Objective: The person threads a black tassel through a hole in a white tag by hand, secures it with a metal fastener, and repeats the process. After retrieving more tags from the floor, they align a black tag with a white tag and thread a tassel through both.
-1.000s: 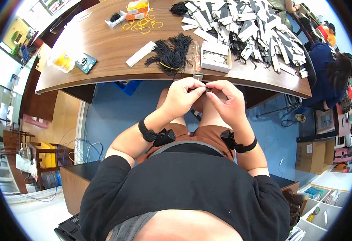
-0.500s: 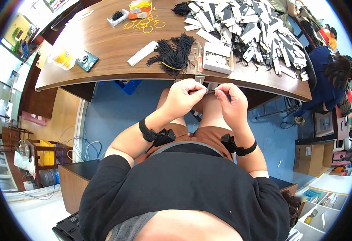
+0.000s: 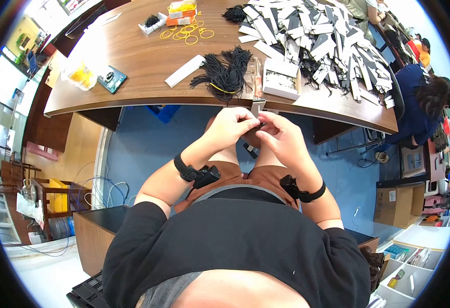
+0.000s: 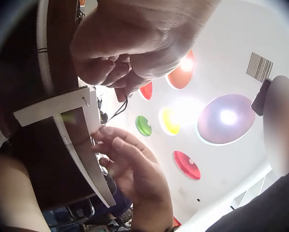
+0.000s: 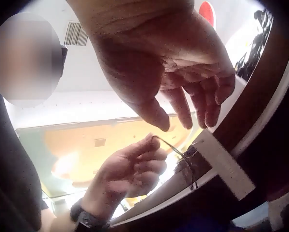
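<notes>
In the head view my left hand (image 3: pixel 231 128) is in front of the table edge, its thumb and index finger together. The right wrist view shows those fingers pinching a thin black cord (image 5: pixel 176 151) whose doubled strands hang down. My right hand (image 3: pixel 285 137) is close beside it, fingertips near the left ones. Its fingers (image 5: pixel 197 104) are loosely bent and its thumb stands apart, with nothing gripped between them. A pale flat strip (image 5: pixel 229 166) with a small hole at one end juts out at the table edge, just beyond the hands.
On the table (image 3: pixel 132 61) lie a bundle of black cords (image 3: pixel 222 69), a white tag (image 3: pixel 185 71), a white box of small pieces (image 3: pixel 281 86) and a large heap of black and white tags (image 3: pixel 320 46). Yellow rubber bands (image 3: pixel 189 33) and a phone (image 3: pixel 112 79) are further left.
Half a second ago both hands pinched, a little apart; now the right hand has moved back leftward toward the left one and its thumb has parted from its fingers. The left hand has lowered slightly.
</notes>
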`<control>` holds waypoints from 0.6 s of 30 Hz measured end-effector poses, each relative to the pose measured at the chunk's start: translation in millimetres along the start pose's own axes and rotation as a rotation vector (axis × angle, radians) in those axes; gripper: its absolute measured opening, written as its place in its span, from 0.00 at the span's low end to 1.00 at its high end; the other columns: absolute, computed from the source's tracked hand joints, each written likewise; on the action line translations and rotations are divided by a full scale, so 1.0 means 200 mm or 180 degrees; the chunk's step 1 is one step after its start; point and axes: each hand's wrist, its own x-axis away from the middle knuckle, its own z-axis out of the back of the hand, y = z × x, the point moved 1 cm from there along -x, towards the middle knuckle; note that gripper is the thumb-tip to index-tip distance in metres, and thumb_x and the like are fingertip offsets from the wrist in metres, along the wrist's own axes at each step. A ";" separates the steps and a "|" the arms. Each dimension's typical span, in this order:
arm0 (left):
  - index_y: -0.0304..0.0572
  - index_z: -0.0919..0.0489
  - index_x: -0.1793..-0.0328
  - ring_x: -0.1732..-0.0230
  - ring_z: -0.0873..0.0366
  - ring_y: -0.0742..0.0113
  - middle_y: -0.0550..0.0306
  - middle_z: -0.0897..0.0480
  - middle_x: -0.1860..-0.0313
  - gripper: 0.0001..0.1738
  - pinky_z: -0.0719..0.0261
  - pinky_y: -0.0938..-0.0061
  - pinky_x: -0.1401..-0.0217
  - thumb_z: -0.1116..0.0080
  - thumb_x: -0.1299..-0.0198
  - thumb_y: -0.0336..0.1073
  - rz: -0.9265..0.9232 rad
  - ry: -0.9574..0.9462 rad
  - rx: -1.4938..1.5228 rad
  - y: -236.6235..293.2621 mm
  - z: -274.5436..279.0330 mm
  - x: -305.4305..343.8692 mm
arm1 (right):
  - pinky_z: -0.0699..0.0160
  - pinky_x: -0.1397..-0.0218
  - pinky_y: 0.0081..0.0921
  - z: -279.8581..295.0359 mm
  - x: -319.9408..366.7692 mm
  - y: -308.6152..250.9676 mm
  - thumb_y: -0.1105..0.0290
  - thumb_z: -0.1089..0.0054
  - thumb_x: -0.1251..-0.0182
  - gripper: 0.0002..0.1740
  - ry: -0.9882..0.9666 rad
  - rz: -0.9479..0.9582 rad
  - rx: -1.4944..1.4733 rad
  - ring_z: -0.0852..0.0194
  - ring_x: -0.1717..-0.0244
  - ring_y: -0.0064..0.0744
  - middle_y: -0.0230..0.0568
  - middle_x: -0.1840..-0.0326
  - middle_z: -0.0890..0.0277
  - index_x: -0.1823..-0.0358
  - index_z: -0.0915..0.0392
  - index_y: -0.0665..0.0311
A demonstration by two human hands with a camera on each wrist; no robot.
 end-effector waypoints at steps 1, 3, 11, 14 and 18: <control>0.33 0.21 0.62 0.68 0.23 0.75 0.57 0.18 0.68 0.10 0.23 0.78 0.62 0.44 0.37 0.35 -0.0041 -0.0072 0.0082 0.00 -0.01 -0.01 | 0.22 0.64 0.21 -0.03 -0.01 0.00 0.73 0.35 0.43 0.18 0.0003 -0.0296 -0.0302 0.21 0.66 0.27 0.43 0.63 0.20 0.51 0.24 0.68; 0.33 0.21 0.61 0.69 0.24 0.76 0.57 0.18 0.68 0.11 0.24 0.80 0.64 0.45 0.35 0.36 0.0105 -0.0166 0.0419 0.00 -0.01 -0.01 | 0.23 0.66 0.20 -0.04 -0.03 0.00 0.74 0.37 0.42 0.14 0.0051 -0.0618 -0.0357 0.21 0.69 0.25 0.41 0.67 0.19 0.54 0.22 0.68; 0.34 0.23 0.48 0.70 0.22 0.74 0.56 0.19 0.64 0.15 0.21 0.81 0.65 0.48 0.34 0.38 0.0727 -0.0027 0.1670 -0.01 0.01 0.01 | 0.23 0.68 0.19 -0.05 -0.03 0.04 0.77 0.41 0.39 0.05 0.0620 -0.0114 0.0109 0.22 0.72 0.20 0.37 0.73 0.20 0.62 0.22 0.69; 0.34 0.22 0.51 0.70 0.22 0.74 0.56 0.19 0.64 0.12 0.21 0.82 0.64 0.44 0.37 0.34 0.0506 0.0100 0.1298 -0.04 -0.01 0.00 | 0.24 0.69 0.18 -0.06 -0.03 0.06 0.77 0.42 0.37 0.03 0.0723 -0.0418 -0.0519 0.22 0.71 0.19 0.34 0.73 0.21 0.64 0.22 0.69; 0.37 0.20 0.59 0.69 0.22 0.72 0.58 0.21 0.67 0.06 0.23 0.79 0.65 0.41 0.41 0.30 -0.0015 0.0518 0.0108 -0.04 -0.02 -0.02 | 0.28 0.72 0.15 -0.04 -0.01 0.11 0.76 0.43 0.37 0.02 0.0365 -0.1034 -0.1139 0.25 0.74 0.17 0.32 0.73 0.23 0.66 0.23 0.68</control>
